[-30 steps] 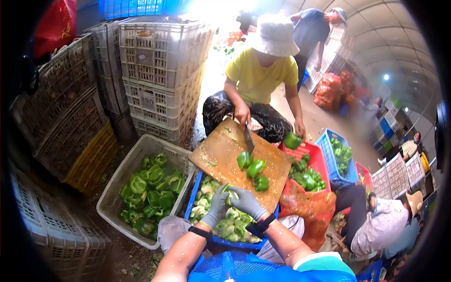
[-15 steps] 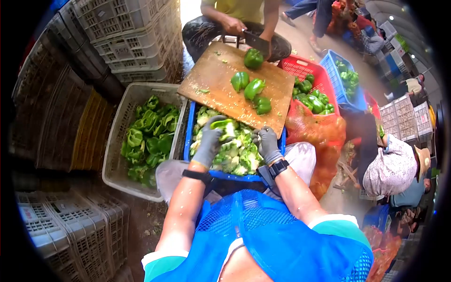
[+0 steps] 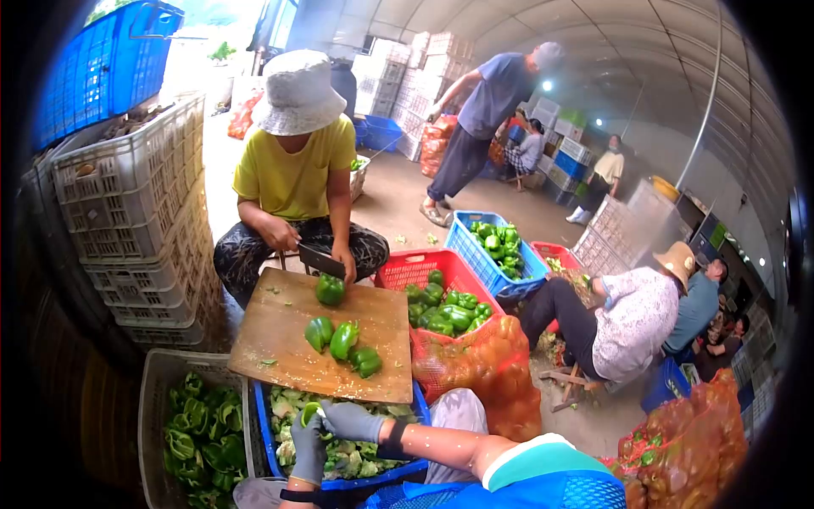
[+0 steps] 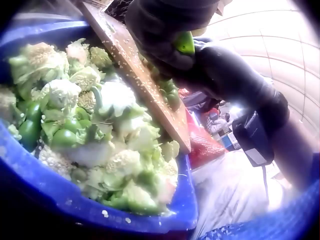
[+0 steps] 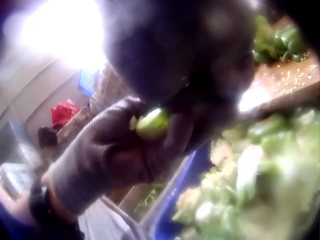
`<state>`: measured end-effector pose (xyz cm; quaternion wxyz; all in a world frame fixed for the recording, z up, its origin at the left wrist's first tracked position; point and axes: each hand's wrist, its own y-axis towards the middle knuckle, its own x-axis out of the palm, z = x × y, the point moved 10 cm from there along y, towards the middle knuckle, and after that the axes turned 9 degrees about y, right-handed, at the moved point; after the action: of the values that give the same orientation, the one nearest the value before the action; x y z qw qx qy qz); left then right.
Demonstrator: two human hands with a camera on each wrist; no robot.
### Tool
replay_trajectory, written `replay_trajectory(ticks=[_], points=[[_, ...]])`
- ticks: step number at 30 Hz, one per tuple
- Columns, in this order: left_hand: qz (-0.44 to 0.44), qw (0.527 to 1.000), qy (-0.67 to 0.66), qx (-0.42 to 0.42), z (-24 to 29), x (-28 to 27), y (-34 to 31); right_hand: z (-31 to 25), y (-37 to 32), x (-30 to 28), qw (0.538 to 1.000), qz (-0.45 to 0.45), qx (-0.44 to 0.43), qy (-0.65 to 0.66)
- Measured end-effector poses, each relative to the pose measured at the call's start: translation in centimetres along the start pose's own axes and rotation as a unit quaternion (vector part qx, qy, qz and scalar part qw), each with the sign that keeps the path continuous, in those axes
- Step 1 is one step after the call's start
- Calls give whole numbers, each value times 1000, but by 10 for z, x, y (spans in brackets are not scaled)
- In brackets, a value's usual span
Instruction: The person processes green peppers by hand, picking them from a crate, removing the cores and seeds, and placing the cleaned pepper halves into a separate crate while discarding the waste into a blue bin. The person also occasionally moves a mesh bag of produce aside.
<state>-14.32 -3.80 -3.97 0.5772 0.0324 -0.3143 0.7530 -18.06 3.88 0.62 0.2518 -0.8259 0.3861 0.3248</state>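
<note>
Directly above the blue crate [image 3: 259, 422], a green pepper piece [image 3: 310, 413] sits between two gloved hands: the left hand [image 3: 309, 443] curls its fingers round it from the crate's left side, and the right hand [image 3: 353, 422] pinches it from the right, so neither is nearer. Its long axis cannot be told. The crate holds pale cores and scraps [image 4: 100, 125]. A cutting board [image 3: 280, 339] resting on the crate's far rim carries cut peppers [image 3: 342, 339]. Left of the crate, a white crate [image 3: 191, 356] holds pepper pieces [image 3: 195, 424]; beyond its right corner, a red crate [image 3: 398, 270] holds whole peppers [image 3: 449, 316].
</note>
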Motion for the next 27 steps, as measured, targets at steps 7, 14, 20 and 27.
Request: replay_trajectory(ticks=[7,14,20,27], points=[[-44,992,108,50,3,2,10,36,-19,-2,889,-23,141,434],[32,995,66,63,4,-18,8,128,-38,5,669,196,282,659],[-84,872,-441,197,79,-83,19,74,-24,-38,964,-24,93,250],[-54,976,-204,45,27,-29,29,116,18,-100,940,240,207,-129]])
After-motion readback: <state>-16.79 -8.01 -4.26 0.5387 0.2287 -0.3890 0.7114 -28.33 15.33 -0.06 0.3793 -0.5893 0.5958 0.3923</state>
